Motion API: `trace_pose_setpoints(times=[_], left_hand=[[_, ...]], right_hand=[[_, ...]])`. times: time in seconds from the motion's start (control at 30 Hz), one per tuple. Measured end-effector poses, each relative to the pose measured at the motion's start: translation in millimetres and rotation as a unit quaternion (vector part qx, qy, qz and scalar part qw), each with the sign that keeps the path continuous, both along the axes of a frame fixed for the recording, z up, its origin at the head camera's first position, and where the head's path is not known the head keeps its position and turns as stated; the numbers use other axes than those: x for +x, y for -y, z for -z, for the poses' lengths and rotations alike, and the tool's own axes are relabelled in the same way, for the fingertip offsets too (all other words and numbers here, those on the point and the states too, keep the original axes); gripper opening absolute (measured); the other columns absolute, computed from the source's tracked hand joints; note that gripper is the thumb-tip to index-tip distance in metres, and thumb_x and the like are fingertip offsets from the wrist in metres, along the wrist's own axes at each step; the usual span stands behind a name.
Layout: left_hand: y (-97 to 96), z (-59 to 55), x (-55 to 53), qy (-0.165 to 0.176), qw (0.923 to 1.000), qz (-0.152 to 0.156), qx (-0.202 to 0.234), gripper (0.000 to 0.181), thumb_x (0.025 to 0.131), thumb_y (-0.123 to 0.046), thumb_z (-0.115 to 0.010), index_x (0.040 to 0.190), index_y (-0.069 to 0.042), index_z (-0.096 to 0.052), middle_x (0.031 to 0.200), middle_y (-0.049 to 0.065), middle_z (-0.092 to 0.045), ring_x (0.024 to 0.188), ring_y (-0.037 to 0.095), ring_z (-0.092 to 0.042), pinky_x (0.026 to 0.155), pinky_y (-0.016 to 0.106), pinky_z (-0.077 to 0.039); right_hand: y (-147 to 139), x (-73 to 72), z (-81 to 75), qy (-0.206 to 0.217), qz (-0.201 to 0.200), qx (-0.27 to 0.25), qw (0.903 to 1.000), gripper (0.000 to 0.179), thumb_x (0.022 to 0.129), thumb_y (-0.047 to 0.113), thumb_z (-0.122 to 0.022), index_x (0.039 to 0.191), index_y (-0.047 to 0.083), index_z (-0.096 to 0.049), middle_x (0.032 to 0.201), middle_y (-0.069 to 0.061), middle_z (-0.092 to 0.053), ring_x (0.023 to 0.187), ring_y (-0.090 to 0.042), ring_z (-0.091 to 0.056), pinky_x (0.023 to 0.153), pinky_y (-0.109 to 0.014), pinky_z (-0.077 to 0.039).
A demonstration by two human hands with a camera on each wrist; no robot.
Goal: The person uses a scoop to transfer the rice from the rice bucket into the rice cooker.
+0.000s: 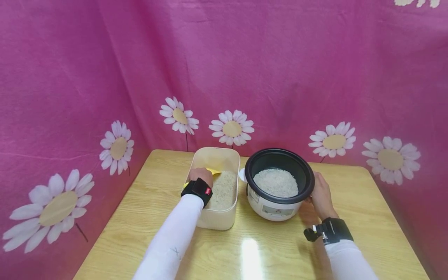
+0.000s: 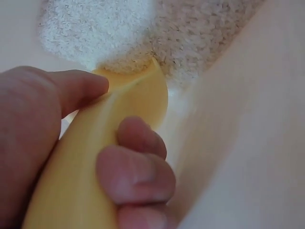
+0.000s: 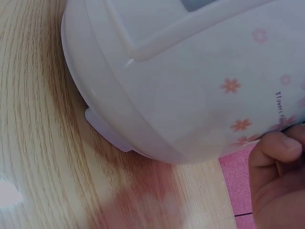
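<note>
My left hand [image 1: 203, 175] reaches into a cream rice bin [image 1: 218, 222] and grips a yellow scoop [image 2: 81, 167] by its handle. Its thumb lies along the top and its fingers curl around the side. The scoop's mouth meets the loose rice [image 2: 195, 33] in the bin. To the right of the bin stands a white rice cooker [image 1: 278, 214] without a lid, with a black inner pot [image 1: 302, 173] that has white rice [image 1: 276, 182] in its bottom. My right hand [image 1: 321, 196] holds the cooker at its right side, fingers bent at the handle and partly hidden.
Both containers stand on a light wooden table [image 1: 157, 175]. A pink curtain [image 1: 280, 70] with large daisies closes in the back and sides. At the cooker's left side a white handle [image 1: 242, 175] sticks out towards the bin.
</note>
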State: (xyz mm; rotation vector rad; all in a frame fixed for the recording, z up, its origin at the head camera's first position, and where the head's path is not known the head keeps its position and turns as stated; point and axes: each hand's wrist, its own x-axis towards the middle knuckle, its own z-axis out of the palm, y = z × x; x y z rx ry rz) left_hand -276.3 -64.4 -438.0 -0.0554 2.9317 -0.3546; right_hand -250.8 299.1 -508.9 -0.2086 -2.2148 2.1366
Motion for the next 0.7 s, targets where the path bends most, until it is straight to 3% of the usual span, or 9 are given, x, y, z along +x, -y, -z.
trace_pose_setpoints(times=[0.4, 0.7], left_hand=[[-3.2, -12.6, 0.3, 0.013, 0.9998, 0.002, 0.017, 0.028, 0.102, -0.016, -0.054, 0.108, -0.013, -0.081, 0.108, 0.006, -0.080, 0.097, 0.026, -0.076, 0.074, 0.045, -0.062], [0.6, -5.9, 3.8, -0.019, 0.9996, 0.012, 0.015, 0.028, 0.101, -0.015, -0.054, 0.101, -0.013, -0.082, 0.103, 0.005, -0.080, 0.090, 0.024, -0.076, 0.069, 0.042, -0.061]], right_hand=[[-7.2, 3.0, 4.3, -0.004, -0.001, -0.020, 0.9998, 0.028, 0.110, 0.046, -0.040, 0.121, 0.023, -0.054, 0.072, 0.010, -0.052, 0.051, -0.010, -0.044, 0.046, -0.029, -0.040], [-6.9, 2.3, 2.8, 0.007, 0.001, -0.026, 0.9996, 0.022, 0.111, 0.040, -0.039, 0.120, 0.027, -0.055, 0.074, 0.010, -0.054, 0.051, -0.009, -0.046, 0.047, -0.029, -0.040]])
